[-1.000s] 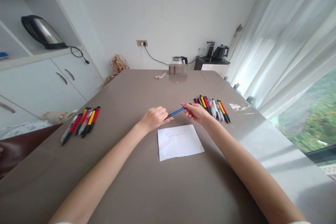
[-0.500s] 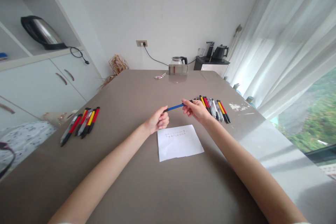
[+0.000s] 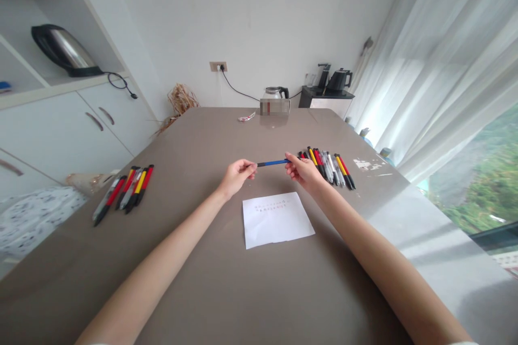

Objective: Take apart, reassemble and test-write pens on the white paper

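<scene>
A blue pen (image 3: 275, 162) with a black grip is stretched level between my two hands, above the far edge of a white sheet of paper (image 3: 277, 223). My left hand (image 3: 238, 177) pinches its black end. Around the blue end, the fingers of my right hand (image 3: 302, 170) are closed, hiding that tip. Small reddish writing, too small to read, runs along the top of the paper. Just right of my right hand lies a row of several pens (image 3: 329, 167) in red, yellow, clear and black.
Several more pens (image 3: 125, 188) lie at the left of the brown table (image 3: 202, 291). At the far edge stand a glass kettle (image 3: 276, 91) and a blurred box (image 3: 275, 107), with a small wrapper (image 3: 246, 117) nearby. White curtains (image 3: 457, 54) hang at the right.
My left hand has shifted from a fist-like hold to a fingertip pinch on the pen's end, showing more of the black grip. My right hand has moved slightly to the right.
</scene>
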Demonstrator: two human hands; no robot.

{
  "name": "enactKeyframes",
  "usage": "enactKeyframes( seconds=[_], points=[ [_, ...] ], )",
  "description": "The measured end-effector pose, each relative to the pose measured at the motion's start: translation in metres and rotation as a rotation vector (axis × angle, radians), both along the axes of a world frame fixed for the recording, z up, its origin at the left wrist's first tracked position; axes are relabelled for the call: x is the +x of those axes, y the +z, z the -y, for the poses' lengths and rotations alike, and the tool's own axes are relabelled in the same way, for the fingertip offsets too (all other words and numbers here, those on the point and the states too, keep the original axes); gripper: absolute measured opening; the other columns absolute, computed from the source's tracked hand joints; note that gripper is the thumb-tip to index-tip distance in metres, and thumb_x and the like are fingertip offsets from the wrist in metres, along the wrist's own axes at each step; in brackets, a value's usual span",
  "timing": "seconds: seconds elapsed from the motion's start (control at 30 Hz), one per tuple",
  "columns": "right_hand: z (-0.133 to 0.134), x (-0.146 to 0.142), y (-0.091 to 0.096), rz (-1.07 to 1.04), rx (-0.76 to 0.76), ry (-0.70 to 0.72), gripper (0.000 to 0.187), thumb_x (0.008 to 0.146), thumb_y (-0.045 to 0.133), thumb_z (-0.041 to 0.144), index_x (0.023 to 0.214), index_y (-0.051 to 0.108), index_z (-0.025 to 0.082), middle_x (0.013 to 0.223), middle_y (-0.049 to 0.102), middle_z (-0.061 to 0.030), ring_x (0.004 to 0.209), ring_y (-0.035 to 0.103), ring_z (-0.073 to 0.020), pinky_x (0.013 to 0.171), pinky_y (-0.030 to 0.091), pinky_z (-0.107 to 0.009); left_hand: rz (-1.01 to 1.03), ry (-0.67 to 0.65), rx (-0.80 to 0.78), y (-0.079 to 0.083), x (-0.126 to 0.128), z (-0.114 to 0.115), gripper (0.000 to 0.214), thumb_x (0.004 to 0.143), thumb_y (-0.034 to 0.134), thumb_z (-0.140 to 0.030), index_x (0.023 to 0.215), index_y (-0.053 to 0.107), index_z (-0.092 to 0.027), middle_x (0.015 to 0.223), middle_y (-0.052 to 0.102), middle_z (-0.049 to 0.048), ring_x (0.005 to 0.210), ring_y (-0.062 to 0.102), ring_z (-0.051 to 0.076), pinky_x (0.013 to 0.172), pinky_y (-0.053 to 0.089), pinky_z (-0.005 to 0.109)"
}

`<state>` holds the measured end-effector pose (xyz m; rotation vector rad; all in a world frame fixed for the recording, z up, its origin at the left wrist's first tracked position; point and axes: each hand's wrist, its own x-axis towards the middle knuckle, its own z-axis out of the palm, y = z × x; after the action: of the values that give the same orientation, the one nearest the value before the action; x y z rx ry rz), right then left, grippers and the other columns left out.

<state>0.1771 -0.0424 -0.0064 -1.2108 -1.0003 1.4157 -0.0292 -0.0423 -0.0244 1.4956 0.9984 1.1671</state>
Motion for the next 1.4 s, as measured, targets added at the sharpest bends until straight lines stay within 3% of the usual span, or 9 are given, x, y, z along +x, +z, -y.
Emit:
enactKeyframes(
  seconds=[0.23, 0.4, 0.47, 0.63, 0.87, 0.97, 1.1, 1.27, 1.4],
  points=[
    [0.002, -0.003, 0.0, 0.008, -0.002, 0.017, 0.031, 0.07, 0.058, 0.041, 0.058, 0.053, 0.012, 0.044, 0.054, -0.0021, 0.034, 0.044, -0.005, 0.032, 0.035, -0.015, -0.144, 0.068, -0.132, -0.004, -0.003, -0.002, 0.053, 0.071, 0.04, -0.059, 0.048, 0.053, -0.012, 0.044, 0.05, 0.003, 0.038, 0.043, 0.006, 0.038, 0.035, 0.019],
    [0.0, -0.001, -0.006, -0.005, -0.013, -0.019, 0.031, 0.071, 0.057, 0.041, 0.059, 0.053, 0.013, 0.045, 0.054, -0.0019, 0.035, 0.044, -0.0051, 0.033, 0.035, -0.015, 0.038, -0.007, -0.094, -0.003, -0.001, -0.001, 0.04, 0.064, 0.061, -0.042, 0.094, 0.058, -0.015, 0.086, 0.061, 0.0064, 0.066, 0.055, 0.01, 0.06, 0.048, 0.024],
    [-0.001, 0.0, -0.008, -0.018, -0.015, -0.019, 0.031, 0.07, 0.057, 0.041, 0.059, 0.053, 0.013, 0.046, 0.054, -0.0019, 0.036, 0.044, -0.0051, 0.033, 0.035, -0.015, 0.084, -0.022, -0.062, -0.002, -0.001, 0.0, 0.041, 0.061, 0.066, -0.035, 0.096, 0.056, -0.015, 0.084, 0.06, 0.0042, 0.069, 0.056, 0.009, 0.068, 0.048, 0.026],
    [-0.001, -0.001, -0.008, -0.03, -0.022, 0.01, 0.031, 0.07, 0.058, 0.042, 0.059, 0.053, 0.013, 0.045, 0.054, -0.0018, 0.036, 0.045, -0.005, 0.033, 0.035, -0.015, 0.06, 0.056, -0.088, -0.002, -0.001, 0.0, 0.033, 0.066, 0.058, -0.044, 0.073, 0.057, -0.013, 0.063, 0.057, 0.0012, 0.053, 0.053, 0.008, 0.059, 0.048, 0.025],
    [0.001, -0.002, -0.007, -0.021, -0.028, 0.025, 0.031, 0.071, 0.057, 0.041, 0.06, 0.053, 0.013, 0.047, 0.055, -0.0022, 0.037, 0.046, -0.0054, 0.034, 0.036, -0.015, -0.135, 0.138, -0.143, -0.005, -0.004, -0.002, 0.054, 0.07, 0.041, -0.059, 0.043, 0.049, -0.013, 0.037, 0.043, 0.0004, 0.033, 0.042, 0.006, 0.036, 0.034, 0.018],
    [0.001, -0.002, -0.008, -0.036, -0.03, 0.014, 0.03, 0.071, 0.057, 0.041, 0.061, 0.053, 0.013, 0.047, 0.054, -0.0018, 0.038, 0.045, -0.0053, 0.035, 0.036, -0.015, -0.051, 0.073, -0.16, -0.005, -0.004, -0.002, 0.045, 0.07, 0.046, -0.055, 0.069, 0.059, -0.012, 0.061, 0.058, 0.0046, 0.047, 0.05, 0.007, 0.043, 0.043, 0.019],
    [0.001, -0.001, -0.009, -0.047, -0.036, -0.003, 0.029, 0.072, 0.056, 0.04, 0.061, 0.053, 0.014, 0.047, 0.054, -0.0015, 0.037, 0.044, -0.0054, 0.035, 0.036, -0.016, 0.109, 0.013, -0.056, -0.003, -0.003, -0.002, 0.04, 0.065, 0.062, -0.037, 0.097, 0.052, -0.017, 0.089, 0.057, 0.0039, 0.072, 0.054, 0.009, 0.063, 0.051, 0.025],
    [0.002, -0.001, -0.008, -0.086, -0.047, 0.017, 0.029, 0.071, 0.057, 0.04, 0.061, 0.053, 0.014, 0.046, 0.054, -0.001, 0.037, 0.044, -0.005, 0.034, 0.036, -0.015, 0.134, 0.039, -0.022, -0.003, -0.004, -0.002, 0.029, 0.065, 0.061, -0.038, 0.08, 0.054, -0.014, 0.072, 0.054, 0.0001, 0.064, 0.052, 0.008, 0.065, 0.05, 0.026],
    [0.002, -0.002, -0.008, -0.103, -0.037, 0.044, 0.03, 0.07, 0.058, 0.041, 0.061, 0.054, 0.013, 0.048, 0.054, -0.002, 0.039, 0.045, -0.0052, 0.034, 0.036, -0.015, 0.057, 0.098, -0.046, -0.006, -0.005, -0.003, 0.036, 0.069, 0.052, -0.049, 0.061, 0.051, -0.013, 0.053, 0.046, -0.0024, 0.047, 0.046, 0.006, 0.05, 0.048, 0.022]
  ],
)
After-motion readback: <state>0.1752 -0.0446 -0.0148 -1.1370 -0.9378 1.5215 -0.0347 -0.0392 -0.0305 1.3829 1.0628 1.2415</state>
